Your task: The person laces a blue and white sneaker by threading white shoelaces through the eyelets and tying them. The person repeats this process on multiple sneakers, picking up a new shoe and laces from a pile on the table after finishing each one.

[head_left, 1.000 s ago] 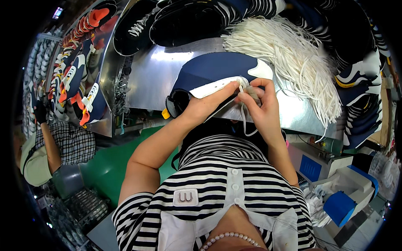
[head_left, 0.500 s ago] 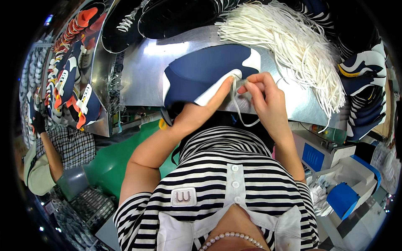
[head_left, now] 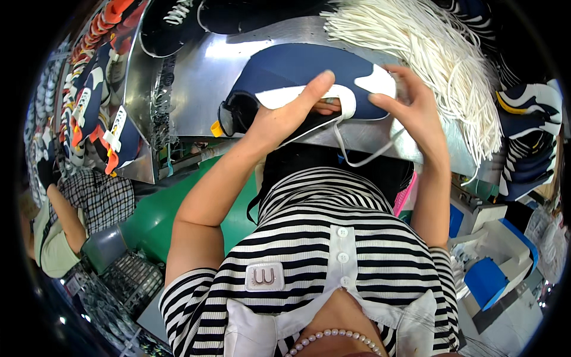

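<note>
Shoe upper (head_left: pixel 309 71): navy with white panels, lying flat on the metal work surface (head_left: pixel 196 89) in front of the person, open end toward the left of the view, held between both hands.
Lace (head_left: pixel 357 157): 1 white lace, running from the white eyelet panel at the middle of the upper and hanging in a slack loop over the near edge of the surface.
Left hand (head_left: pixel 285 116): laid over the white panel with fingers stretched forward and thumb underneath, pinching the upper's edge; not closed into a fist.
Right hand (head_left: pixel 416 113): fingers curved over the toe-side end of the upper, half closed; whether the lace is nipped between the fingertips cannot be told.
Change since 1 second ago: both hands were bunched together at the eyelets, fingertips meeting on the lace; now they are spread apart along the upper, and the loop hangs lower and wider.
Reading of the change: judged as 1 pass of the lace drawn through, with the hands re-gripping the upper; lacing looks only part done, as most of the lace is loose.
Lace stock (head_left: pixel 428 53): large bundle of white laces heaped just beyond the right hand.
Other shoes (head_left: pixel 89 113): rows of finished pairs racked at left.
Co-worker (head_left: pixel 77 208): a checked sleeve at lower left, well apart.
</note>
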Demonstrator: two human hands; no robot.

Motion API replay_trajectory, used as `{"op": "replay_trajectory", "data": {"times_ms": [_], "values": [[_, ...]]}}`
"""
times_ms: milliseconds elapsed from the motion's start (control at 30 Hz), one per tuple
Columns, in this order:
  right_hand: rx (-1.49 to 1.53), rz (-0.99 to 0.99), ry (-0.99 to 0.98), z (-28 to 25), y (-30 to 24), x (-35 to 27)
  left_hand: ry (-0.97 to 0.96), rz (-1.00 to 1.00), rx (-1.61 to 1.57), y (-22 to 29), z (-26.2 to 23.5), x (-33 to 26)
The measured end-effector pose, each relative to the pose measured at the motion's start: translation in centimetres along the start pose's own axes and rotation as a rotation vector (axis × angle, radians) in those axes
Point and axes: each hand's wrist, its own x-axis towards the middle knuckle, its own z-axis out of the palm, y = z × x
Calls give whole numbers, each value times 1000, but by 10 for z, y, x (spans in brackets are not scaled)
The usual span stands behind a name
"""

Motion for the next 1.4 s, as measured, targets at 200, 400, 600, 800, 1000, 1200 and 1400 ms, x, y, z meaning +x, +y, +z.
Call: {"op": "replay_trajectory", "data": {"times_ms": [200, 400, 600, 800, 1000, 1200, 1400], "values": [[311, 292, 31, 16, 7, 20, -207, 24, 461, 6, -27, 21], [324, 189, 150, 17, 20, 8, -131, 430, 1097, 7, -23, -1], [82, 143, -36, 47, 18, -26, -20, 677, 1139, 3, 0, -11], [-22, 51, -337, 28, 8, -68, 155, 716, 959, 28, -5, -12], [-98, 147, -423, -17, 32, -161, 172, 672, 721, 62, 0, -16], [192, 234, -33, -14, -1, -104, -134, 400, 1189, 4, 9, 5], [338, -30, -3, 11, -4, -14, -193, 342, 1313, 12, 9, 1]]}}
